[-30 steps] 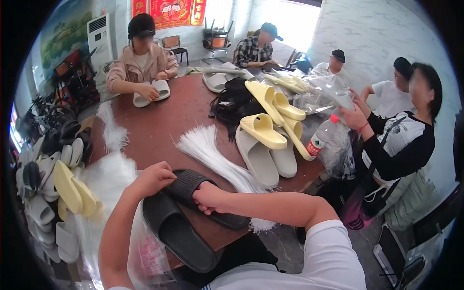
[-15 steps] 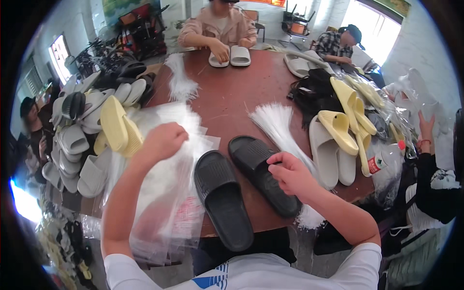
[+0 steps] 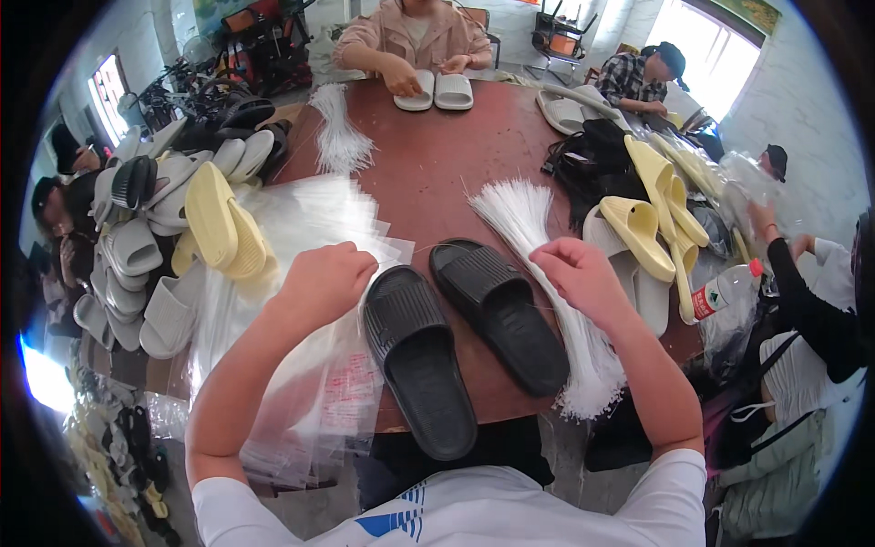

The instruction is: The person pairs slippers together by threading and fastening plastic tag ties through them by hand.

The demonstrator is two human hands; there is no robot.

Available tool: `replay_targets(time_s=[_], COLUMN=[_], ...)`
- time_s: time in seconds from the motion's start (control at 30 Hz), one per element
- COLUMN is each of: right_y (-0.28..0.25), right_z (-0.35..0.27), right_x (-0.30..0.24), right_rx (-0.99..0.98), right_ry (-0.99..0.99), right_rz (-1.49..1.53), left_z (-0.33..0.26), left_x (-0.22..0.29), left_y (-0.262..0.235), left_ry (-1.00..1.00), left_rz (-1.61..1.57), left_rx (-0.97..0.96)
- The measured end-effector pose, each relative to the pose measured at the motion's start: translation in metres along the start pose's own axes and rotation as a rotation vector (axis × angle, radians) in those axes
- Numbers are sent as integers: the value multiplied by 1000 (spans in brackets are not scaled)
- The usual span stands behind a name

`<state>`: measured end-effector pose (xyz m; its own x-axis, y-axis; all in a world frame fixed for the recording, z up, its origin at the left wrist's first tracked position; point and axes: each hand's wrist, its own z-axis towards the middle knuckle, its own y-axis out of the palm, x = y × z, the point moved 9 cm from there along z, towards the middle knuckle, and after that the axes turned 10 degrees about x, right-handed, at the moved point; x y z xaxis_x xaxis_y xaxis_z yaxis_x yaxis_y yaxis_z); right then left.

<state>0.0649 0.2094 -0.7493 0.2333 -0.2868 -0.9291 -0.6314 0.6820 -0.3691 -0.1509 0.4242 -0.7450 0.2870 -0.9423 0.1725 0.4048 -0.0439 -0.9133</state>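
A pair of black ribbed slide slippers lies side by side before me, toes pointing away: the left slipper point(image 3: 433, 387) overhangs the near table edge, and the right slipper point(image 3: 519, 342) rests on the table. My left hand point(image 3: 326, 281), fingers pinched together, is just left of the left slipper's toe, above clear plastic bags point(image 3: 305, 219). Over a bundle of thin white plastic strands point(image 3: 519, 217), right of the right slipper, my right hand point(image 3: 583, 278) is closed with thumb and forefinger pressed together. Anything within either pinch is too small to make out.
Grey, black and yellow slippers point(image 3: 132, 246) are heaped at left. More yellow slides point(image 3: 638, 237), a black heap point(image 3: 592, 173) and a bottle with a red cap point(image 3: 725, 292) stand right. Across the red-brown table point(image 3: 410, 150), a person handles pale slippers point(image 3: 453, 91); others sit around.
My right hand has moved up and right, off the right slipper onto the strand bundle. My left hand has shifted slightly right and down. The person opposite still handles the pale pair.
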Motion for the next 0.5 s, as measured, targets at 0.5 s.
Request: replay_targets(time_s=[0.5], right_y=[8], right_z=[-23], right_x=[27], right_rx=[-55], right_ry=[-438], right_rz=[-1003], left_z=[-5], left_x=[-15], left_y=[15], left_ry=[57], left_rz=[9], left_rx=[-50])
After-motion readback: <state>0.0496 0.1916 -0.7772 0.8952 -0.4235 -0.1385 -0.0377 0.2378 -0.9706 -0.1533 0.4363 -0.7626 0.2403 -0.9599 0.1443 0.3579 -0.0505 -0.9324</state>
